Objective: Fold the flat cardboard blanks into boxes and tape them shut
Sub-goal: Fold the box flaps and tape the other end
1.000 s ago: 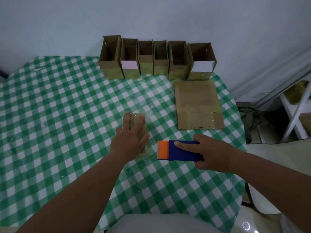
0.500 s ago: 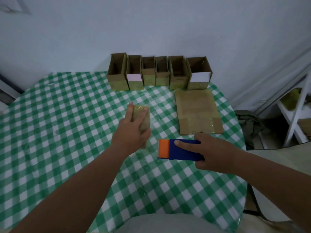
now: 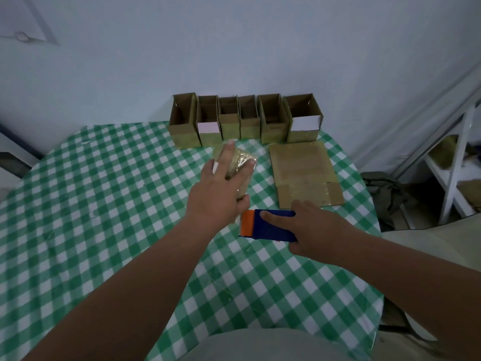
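Checked table (image 3: pixel 99 204) against a pale wall (image 3: pixel 234 48); six open boxes (image 3: pixel 244 118) line its far edge, flat blanks (image 3: pixel 303 168) near right of them. The left hand (image 3: pixel 217 196) has lifted a taped box (image 3: pixel 240 162) off the cloth and carries it toward the row, apparently finished. The right hand (image 3: pixel 312 230) still grips the blue tape dispenser (image 3: pixel 268 225).

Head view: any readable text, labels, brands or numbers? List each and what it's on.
None can be read.
White label on the second box from the left: looks blank.
White label on the rightmost box: looks blank.
Flat cardboard blank: small dark marks near its front edge, too small to read.
Tape dispenser: no print visible.
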